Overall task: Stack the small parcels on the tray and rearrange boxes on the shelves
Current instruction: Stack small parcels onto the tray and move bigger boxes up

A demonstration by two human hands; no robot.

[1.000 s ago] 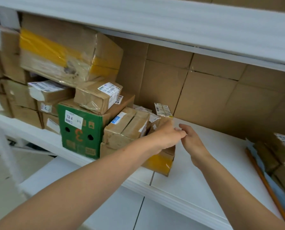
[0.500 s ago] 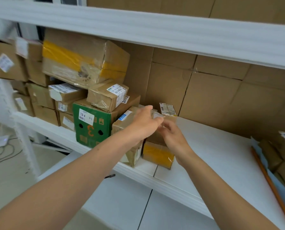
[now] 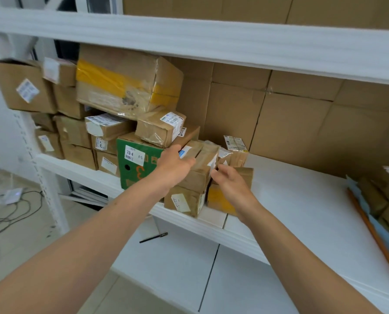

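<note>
The parcel [image 3: 199, 175] sits on a lower box [image 3: 184, 201] on the shelf [image 3: 291, 200], just right of the green box [image 3: 132, 171]. The left hand [image 3: 174, 165] rests on its top left, thumb across the top; I cannot tell whether its fingers curl round it. The right hand [image 3: 232, 184] is just beside its right face, fingers [image 3: 218, 174] loosely apart, holding nothing.

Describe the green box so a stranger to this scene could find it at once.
Look at the white shelf, its left half crowded with brown parcels. At the pile's front edge, left of the left hand, stands the green box. It alone is green, with a white label reading 78-4.
</note>
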